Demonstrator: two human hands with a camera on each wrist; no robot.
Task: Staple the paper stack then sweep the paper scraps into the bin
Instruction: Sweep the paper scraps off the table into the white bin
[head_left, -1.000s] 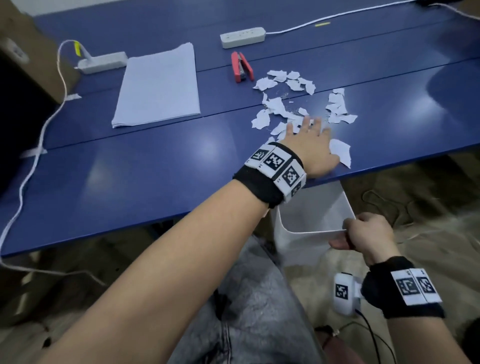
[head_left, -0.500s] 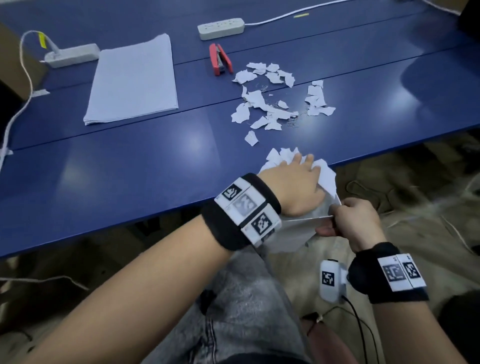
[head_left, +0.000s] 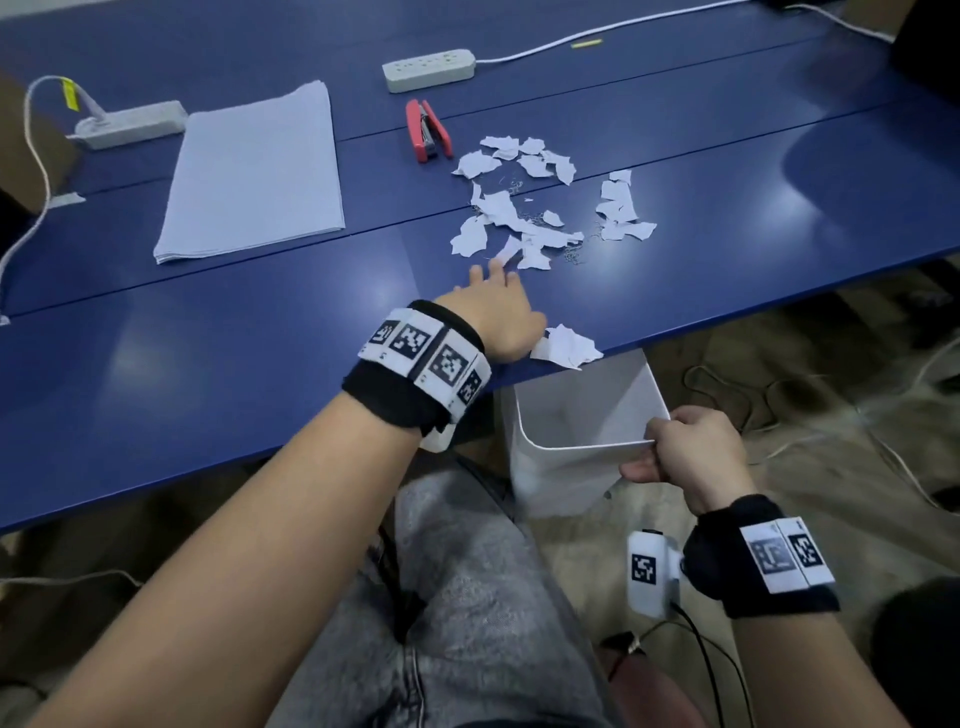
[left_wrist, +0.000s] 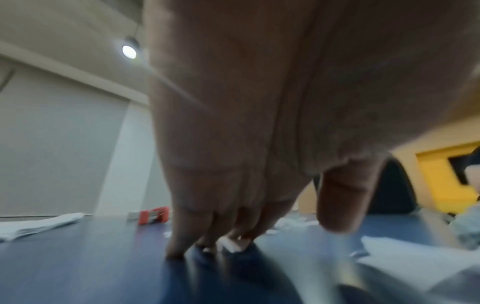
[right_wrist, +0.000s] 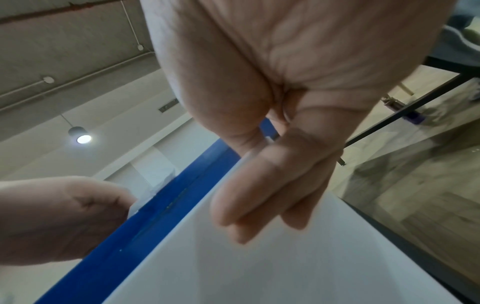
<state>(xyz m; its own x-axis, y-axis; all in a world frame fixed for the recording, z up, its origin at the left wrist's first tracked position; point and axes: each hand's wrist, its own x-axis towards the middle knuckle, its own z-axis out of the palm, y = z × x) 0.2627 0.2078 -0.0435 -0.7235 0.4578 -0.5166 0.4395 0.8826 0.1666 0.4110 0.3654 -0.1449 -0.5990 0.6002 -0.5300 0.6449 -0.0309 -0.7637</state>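
Torn white paper scraps (head_left: 524, 218) lie scattered on the blue table (head_left: 208, 374). One larger scrap (head_left: 566, 347) sits at the table's front edge, above the white bin (head_left: 566, 467). My left hand (head_left: 493, 301) lies flat on the table with straight fingers, fingertips (left_wrist: 176, 246) touching the surface just short of the scrap pile. My right hand (head_left: 685, 452) grips the bin's near rim (right_wrist: 259, 257) below the table edge. The paper stack (head_left: 254, 171) lies at the back left, and the red stapler (head_left: 427, 130) beside the scraps.
Two white power strips (head_left: 428, 70) (head_left: 130, 124) with cables sit at the back of the table. Cables trail over the floor to the right. My knee in grey jeans (head_left: 467, 597) is under the table edge.
My left hand swept scraps back to the table edge over the bin, then moved forward again toward the pile. One scrap stays at the edge. The right hand kept hold of the bin.
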